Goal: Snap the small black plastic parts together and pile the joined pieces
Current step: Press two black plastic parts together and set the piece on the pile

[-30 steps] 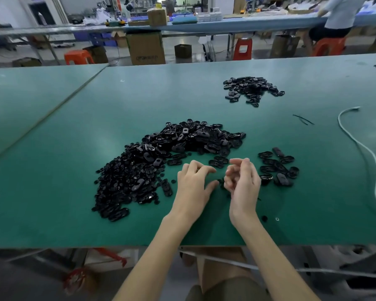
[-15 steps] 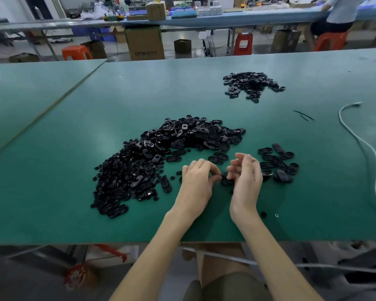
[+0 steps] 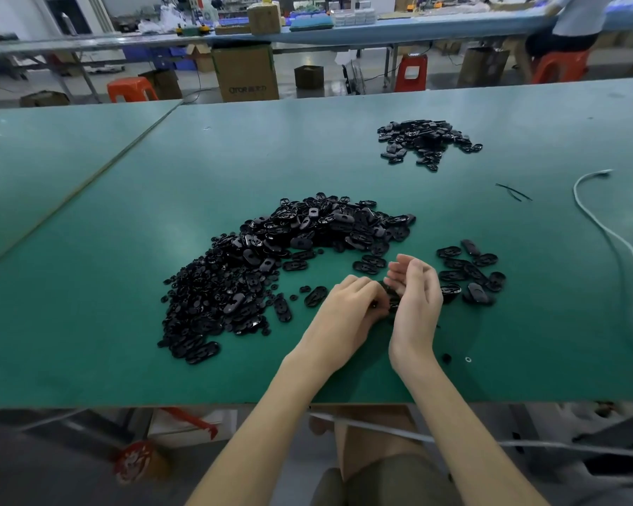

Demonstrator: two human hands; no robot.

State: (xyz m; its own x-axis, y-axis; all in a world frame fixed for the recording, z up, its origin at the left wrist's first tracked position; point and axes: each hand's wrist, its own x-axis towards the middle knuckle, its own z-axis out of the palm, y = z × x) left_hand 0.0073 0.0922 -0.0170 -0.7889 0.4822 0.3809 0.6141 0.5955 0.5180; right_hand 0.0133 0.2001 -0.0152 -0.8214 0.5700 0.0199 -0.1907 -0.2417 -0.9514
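Note:
A big heap of small black plastic parts (image 3: 271, 264) lies on the green table (image 3: 132, 363) left of my hands. My left hand (image 3: 348, 315) and my right hand (image 3: 415, 297) meet over the table, fingers curled round a small black part (image 3: 393, 299) held between them, mostly hidden. A small group of black oval pieces (image 3: 470, 273) lies just right of my right hand. A further pile of black pieces (image 3: 426, 142) sits at the back of the table.
A white cable (image 3: 622, 246) curves down the table's right side. A thin black strip (image 3: 514, 192) lies near it. Two tiny loose bits (image 3: 457, 359) sit near the front edge. Boxes, red stools and a seated person are beyond the table.
My two hands have closed in on each other, and my left fingertips now press against the part at my right palm. The view shifted slightly.

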